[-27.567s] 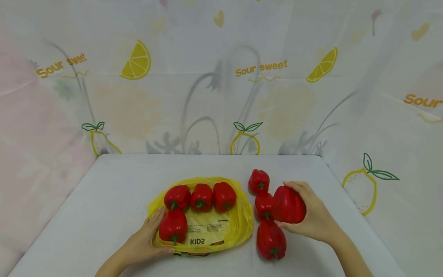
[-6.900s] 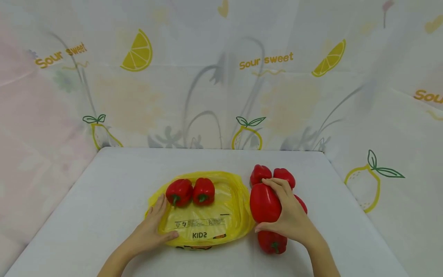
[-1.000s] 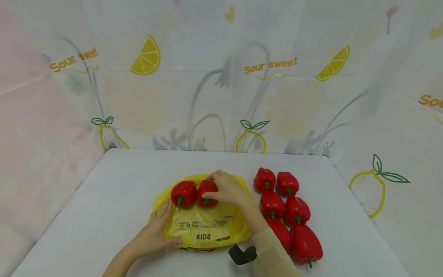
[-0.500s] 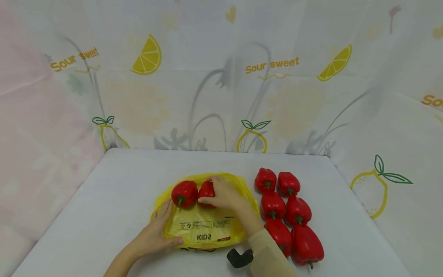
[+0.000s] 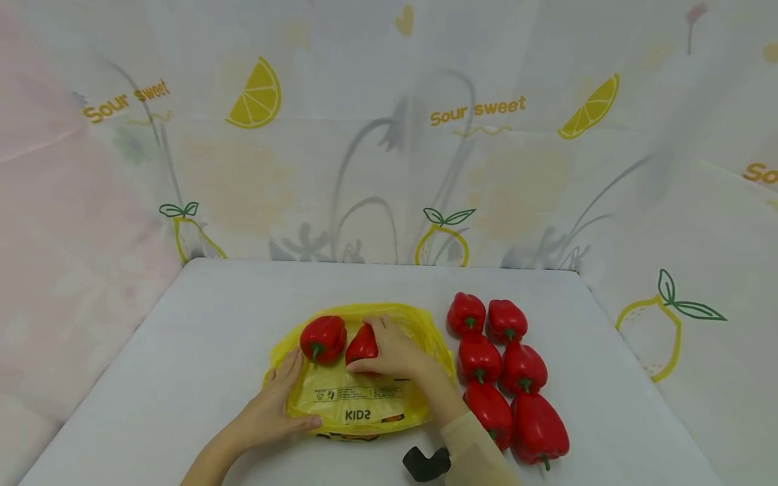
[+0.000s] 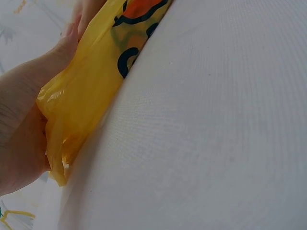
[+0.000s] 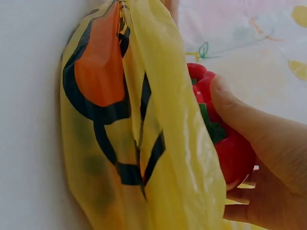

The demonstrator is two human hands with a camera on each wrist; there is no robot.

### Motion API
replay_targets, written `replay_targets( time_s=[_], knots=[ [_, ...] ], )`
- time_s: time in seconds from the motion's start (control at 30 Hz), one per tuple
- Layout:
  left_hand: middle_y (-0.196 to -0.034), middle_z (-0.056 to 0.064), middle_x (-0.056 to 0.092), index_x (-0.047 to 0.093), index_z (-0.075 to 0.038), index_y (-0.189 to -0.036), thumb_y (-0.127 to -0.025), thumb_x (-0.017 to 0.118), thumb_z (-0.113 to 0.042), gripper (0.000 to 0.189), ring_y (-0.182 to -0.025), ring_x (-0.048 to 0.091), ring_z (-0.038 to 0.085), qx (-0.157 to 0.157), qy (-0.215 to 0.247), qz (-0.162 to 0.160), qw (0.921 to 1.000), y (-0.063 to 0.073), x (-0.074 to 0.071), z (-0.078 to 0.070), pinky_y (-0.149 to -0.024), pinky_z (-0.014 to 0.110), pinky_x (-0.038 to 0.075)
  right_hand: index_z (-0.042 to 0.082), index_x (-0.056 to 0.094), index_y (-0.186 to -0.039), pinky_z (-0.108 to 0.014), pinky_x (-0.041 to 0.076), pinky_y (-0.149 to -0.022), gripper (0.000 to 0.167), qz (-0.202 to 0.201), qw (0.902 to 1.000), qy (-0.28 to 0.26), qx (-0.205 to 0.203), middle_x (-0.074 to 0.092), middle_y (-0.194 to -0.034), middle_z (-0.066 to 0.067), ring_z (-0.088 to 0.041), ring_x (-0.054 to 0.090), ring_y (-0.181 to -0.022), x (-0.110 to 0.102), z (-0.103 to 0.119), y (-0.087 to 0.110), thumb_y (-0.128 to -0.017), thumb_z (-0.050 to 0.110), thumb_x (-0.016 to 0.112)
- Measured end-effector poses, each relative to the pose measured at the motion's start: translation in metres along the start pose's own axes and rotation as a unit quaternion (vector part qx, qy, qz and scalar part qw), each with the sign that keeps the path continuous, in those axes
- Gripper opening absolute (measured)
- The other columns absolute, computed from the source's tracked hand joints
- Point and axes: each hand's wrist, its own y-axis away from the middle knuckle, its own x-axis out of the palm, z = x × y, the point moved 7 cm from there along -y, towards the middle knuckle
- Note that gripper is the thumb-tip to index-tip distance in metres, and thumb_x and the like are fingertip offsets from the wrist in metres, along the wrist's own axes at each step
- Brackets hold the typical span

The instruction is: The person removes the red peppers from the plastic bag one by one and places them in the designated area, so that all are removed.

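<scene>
A yellow plastic bag (image 5: pixel 328 415) lies spread with its mouth up, its rim rolled into a low wall. Inside it, at the back left, sits a red bell pepper (image 5: pixel 322 339) with its green stem facing me. My right hand (image 5: pixel 389 351) grips a second bell pepper (image 5: pixel 361 344) beside it; fingers and thumb cover its right side. In the right wrist view this pepper (image 7: pixel 235 158) shows past the bag's wall. My left hand (image 5: pixel 273 405) lies spread against the bag's left rim, thumb along the front edge. The left wrist view shows the hand (image 6: pixel 29 96) touching the bag (image 6: pixel 91 81).
Several red bell peppers (image 5: pixel 525 368) stand in two columns to the bag's right on the white table (image 5: pixel 213 324). A dark strap piece (image 5: pixel 427 464) hangs by my right sleeve (image 5: pixel 474 449). A printed cloth (image 5: pixel 340 169) walls the back and sides.
Over about 27 seconds, the bag's peppers have dropped to two, while more stand on the right. In the last second, my right hand has tilted its pepper and drawn it slightly towards me.
</scene>
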Motion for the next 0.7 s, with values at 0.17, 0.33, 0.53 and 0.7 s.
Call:
replay_targets(
  time_s=[0.17,0.33,0.53,0.7],
  knots=[
    [-0.157,0.027,0.004,0.014,0.009,-0.149,-0.071,0.079,-0.054,0.120,-0.143,0.005,0.045,0.002,0.002,-0.002,1.0000,-0.001,0.000,0.001,-0.111,0.063,0.006,0.011,0.039,-0.141,-0.039,0.051,-0.089,0.087,-0.002,0.9999,0.016,-0.001,0.044,-0.128,-0.008,-0.022,0.052,-0.106,-0.002,0.000,0.010,-0.076,0.057,0.074],
    [-0.157,0.027,0.006,0.016,0.010,-0.149,-0.070,0.079,-0.055,0.120,-0.143,0.006,0.045,0.002,0.005,-0.011,0.9999,-0.001,0.000,0.003,-0.111,0.062,0.006,0.010,0.041,-0.140,-0.038,0.052,-0.090,0.084,-0.020,0.9992,0.032,-0.011,0.046,-0.127,-0.006,-0.020,0.052,-0.108,-0.010,0.005,0.021,-0.075,0.050,0.078],
    [-0.156,0.028,0.006,0.016,0.010,-0.149,-0.070,0.079,-0.055,0.120,-0.142,0.006,0.045,0.006,0.006,-0.014,0.9999,-0.001,0.002,0.004,-0.111,0.062,0.005,0.011,0.043,-0.139,-0.035,0.053,-0.087,0.084,-0.030,0.9989,0.023,-0.026,0.044,-0.132,-0.004,-0.018,0.053,-0.109,-0.023,0.011,0.038,-0.073,0.045,0.082],
    [-0.157,0.027,0.005,0.015,0.009,-0.149,-0.070,0.078,-0.057,0.120,-0.143,0.006,0.044,0.002,0.002,-0.007,1.0000,-0.001,0.001,0.003,-0.111,0.063,0.006,0.014,0.044,-0.136,-0.030,0.054,-0.082,0.080,-0.040,0.9976,0.004,-0.056,0.045,-0.128,0.002,-0.015,0.053,-0.108,-0.042,0.015,0.056,-0.072,0.039,0.084]
  ],
)
